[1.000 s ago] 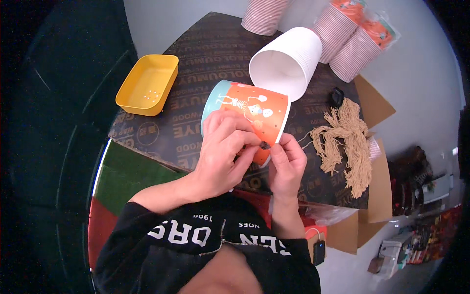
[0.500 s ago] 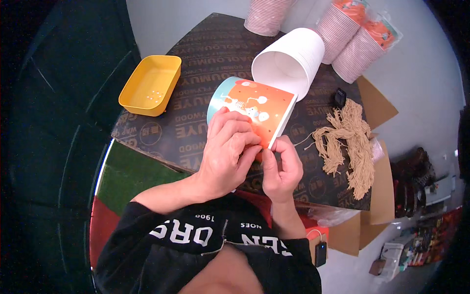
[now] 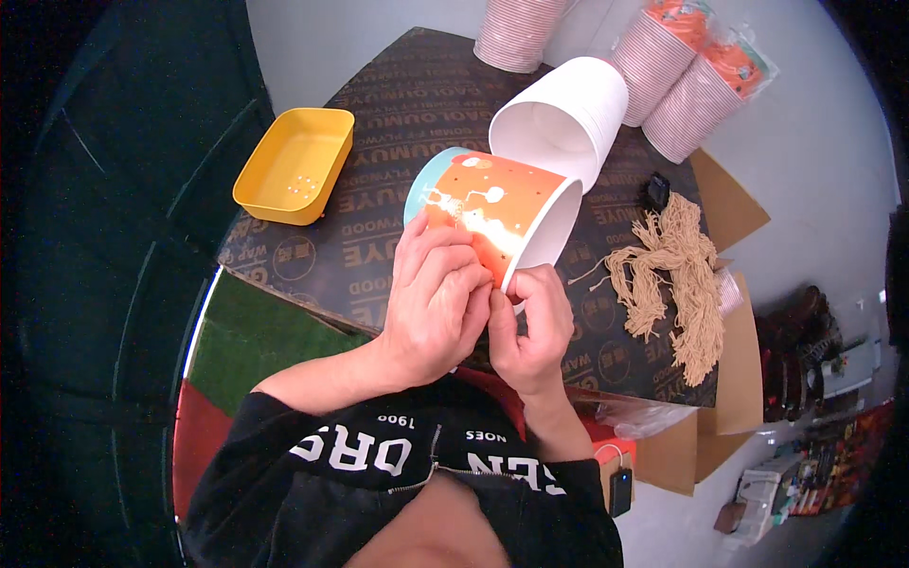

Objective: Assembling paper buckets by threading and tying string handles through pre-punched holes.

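Note:
An orange paper cup (image 3: 516, 201) with a teal bottom and cartoon print lies tilted on its side in front of me, its white-rimmed mouth turned to the right. My left hand (image 3: 431, 303) presses bent fingers against its printed wall, the fingertips close to the rim. At the near edge of that rim, my right hand (image 3: 532, 331) pinches with thumb and forefinger, touching the left fingertips. Whether something small sits in the pinch is hidden. Just beyond the cup, white nested paper tubs (image 3: 592, 109) lie on their side.
On the dark printed board table (image 3: 379, 123), a yellow plastic bin (image 3: 312, 156) with several small white beads stands at left. A beige string bundle (image 3: 696, 275) and a small black device (image 3: 655, 191) lie at right. Stacked cups (image 3: 696, 109) stand at the back; cardboard (image 3: 734, 350) flanks the right edge.
The orange cup has turned so its open mouth and inside show more. Both hands have shifted slightly left, the right hand still at the rim.

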`<state>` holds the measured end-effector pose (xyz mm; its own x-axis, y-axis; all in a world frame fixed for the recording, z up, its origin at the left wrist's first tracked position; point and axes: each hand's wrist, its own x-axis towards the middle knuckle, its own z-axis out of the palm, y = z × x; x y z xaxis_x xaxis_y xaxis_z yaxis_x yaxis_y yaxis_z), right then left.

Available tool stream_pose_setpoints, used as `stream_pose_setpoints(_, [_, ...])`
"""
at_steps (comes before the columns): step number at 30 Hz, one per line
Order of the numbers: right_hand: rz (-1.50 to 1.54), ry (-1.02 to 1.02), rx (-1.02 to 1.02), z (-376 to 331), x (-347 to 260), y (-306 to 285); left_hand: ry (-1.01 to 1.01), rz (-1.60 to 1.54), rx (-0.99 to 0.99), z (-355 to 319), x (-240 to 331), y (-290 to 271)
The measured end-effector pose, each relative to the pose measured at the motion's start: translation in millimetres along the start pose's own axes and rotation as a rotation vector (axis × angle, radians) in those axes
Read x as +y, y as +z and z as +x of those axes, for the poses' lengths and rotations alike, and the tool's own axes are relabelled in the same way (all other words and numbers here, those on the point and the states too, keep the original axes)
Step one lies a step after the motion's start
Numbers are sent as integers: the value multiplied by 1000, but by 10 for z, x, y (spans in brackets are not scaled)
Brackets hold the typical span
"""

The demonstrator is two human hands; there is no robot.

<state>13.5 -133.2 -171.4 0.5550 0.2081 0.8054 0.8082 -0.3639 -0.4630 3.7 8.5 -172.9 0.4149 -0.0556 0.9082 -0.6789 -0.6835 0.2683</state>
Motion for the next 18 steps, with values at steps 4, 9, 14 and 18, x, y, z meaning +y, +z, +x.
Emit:
stream_pose_setpoints(4, [-25, -25, -15, 11, -32, 27, 12, 2, 21, -4, -54, -29])
stream_pose_setpoints(9, [-205, -156, 16, 78, -31, -54, 34, -53, 8, 154, -294, -207])
stream_pose_setpoints(14, [-358, -346, -49, 201, -56, -240, -154, 502, 45, 292, -1055, -686])
stream_pose_setpoints(18, [-341, -396, -122, 224, -69, -159, -391, 742, -179, 216, -1682, -1028])
